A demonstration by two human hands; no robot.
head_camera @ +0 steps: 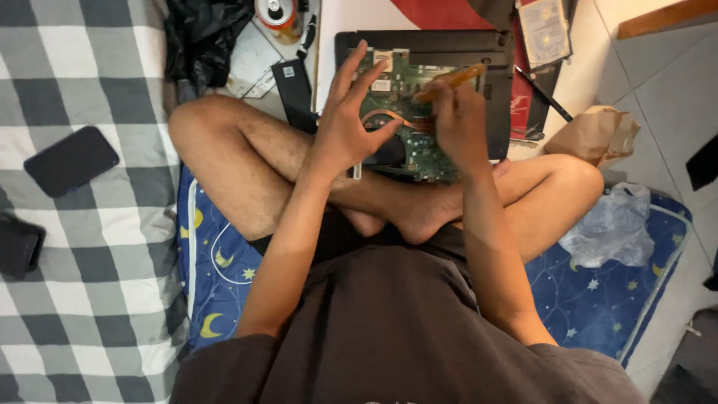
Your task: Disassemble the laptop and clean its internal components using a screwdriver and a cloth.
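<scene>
Far off to the left of your left hand (345, 127), a dark phone (71, 160) lies flat on the grey checked bedcover (97, 299), with a black pouch (19, 245) at the very edge below it. Nearer your left hand, up and to its left, a black plastic bag (206, 37) and a drinks can (277, 11) sit by some papers. Your left hand itself hovers with its grip released, fingers spread and lifted over the near left part of the opened laptop (497, 90), thumb pointing in toward the green circuit board (411, 112); whether a fingertip touches the board cannot be told. The laptop rests on the floor just beyond your crossed legs, its bottom cover off and the board exposed between your two hands. Just right of that, your right hand (458, 123) is clenched around an orange-handled screwdriver (451, 81), the handle slanting up and away from the fist and the tip hidden down at the board. To the right of this hand lie a crumpled brown paper bag (594, 135) and, nearer you, a clear plastic bag (613, 224) on the blue star-patterned mat (583, 299).
</scene>
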